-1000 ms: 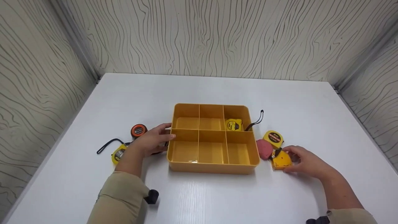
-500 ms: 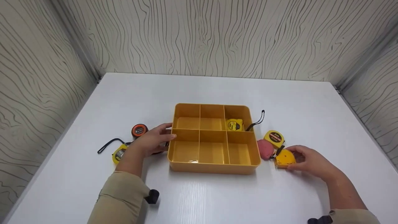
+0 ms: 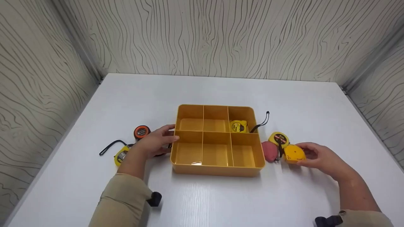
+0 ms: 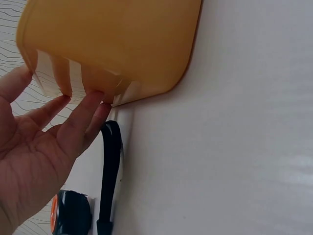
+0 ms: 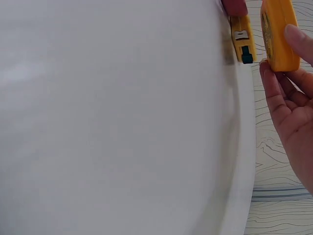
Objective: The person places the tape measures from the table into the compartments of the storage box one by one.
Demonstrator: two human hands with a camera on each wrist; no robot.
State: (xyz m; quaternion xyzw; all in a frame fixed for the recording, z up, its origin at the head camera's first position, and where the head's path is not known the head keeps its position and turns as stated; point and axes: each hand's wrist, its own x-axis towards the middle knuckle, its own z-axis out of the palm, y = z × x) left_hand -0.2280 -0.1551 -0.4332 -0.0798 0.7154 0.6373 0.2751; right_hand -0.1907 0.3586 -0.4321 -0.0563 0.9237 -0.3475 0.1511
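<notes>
My right hand (image 3: pixel 325 160) pinches a yellow-orange tape measure (image 3: pixel 294 154) between thumb and fingers. In the right wrist view the tape measure (image 5: pixel 279 36) is raised, and its black strap hangs down in the head view. My left hand (image 3: pixel 155 141) lies against the left side of a yellow six-compartment box (image 3: pixel 217 171). Its thumb is at the rim, and its extended fingertips (image 4: pixel 91 100) touch the outer wall in the left wrist view. A yellow tape measure (image 3: pixel 239 126) sits in the back right compartment, with its black strap over the rim.
Right of the box lie a round pink tape measure (image 3: pixel 270 151) and a yellow one (image 3: pixel 279 139). Left of it are an orange-and-black tape measure (image 3: pixel 141 132) and a yellow one with a black strap (image 3: pixel 121 155), partly behind the left arm. Patterned panels (image 3: pixel 202 37) enclose the white table.
My right hand has lifted the yellow-orange tape measure and carried it slightly right and away from the pink one, its strap now dangling. My left hand has stayed at the box.
</notes>
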